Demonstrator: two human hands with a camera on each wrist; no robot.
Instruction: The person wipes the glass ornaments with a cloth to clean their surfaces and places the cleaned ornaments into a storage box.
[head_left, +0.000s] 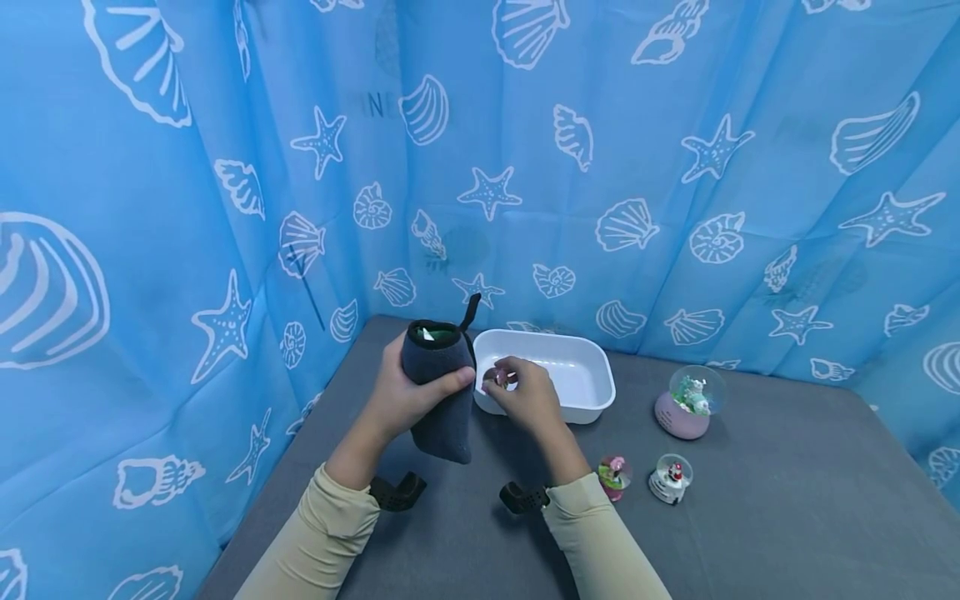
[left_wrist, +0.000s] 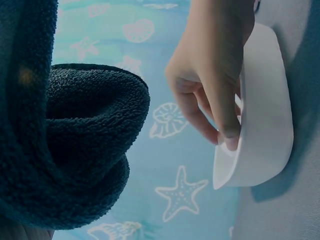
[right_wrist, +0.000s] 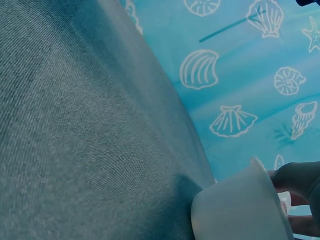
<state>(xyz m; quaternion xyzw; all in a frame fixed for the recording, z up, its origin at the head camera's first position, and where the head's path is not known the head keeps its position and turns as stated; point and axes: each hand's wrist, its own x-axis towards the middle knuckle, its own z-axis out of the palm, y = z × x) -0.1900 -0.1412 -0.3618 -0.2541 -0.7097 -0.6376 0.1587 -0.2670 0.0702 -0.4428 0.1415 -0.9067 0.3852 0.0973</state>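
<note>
My left hand [head_left: 401, 387] grips a dark blue fuzzy cloth pouch [head_left: 442, 417] upright, thumb across its front. The pouch's mouth faces up, a dark cord hangs at its edge, and something green and white shows inside. In the left wrist view the pouch [left_wrist: 95, 115] fills the left side and the left fingers are hidden. Over the left end of a white basin [head_left: 577, 383], my right hand [head_left: 532, 396] pinches a small snow globe [head_left: 500, 379] with pinkish parts. The basin's wall [right_wrist: 240, 210] hides most of that globe in the right wrist view.
To the right on the grey cloth-covered table [head_left: 787, 500] stand a large pink-based snow globe [head_left: 684, 412], a small white-based snow globe [head_left: 670, 481] and a small pink-based one [head_left: 615, 475] beside the right forearm. A blue shell-patterned curtain [head_left: 525, 233] borders the table's back and left.
</note>
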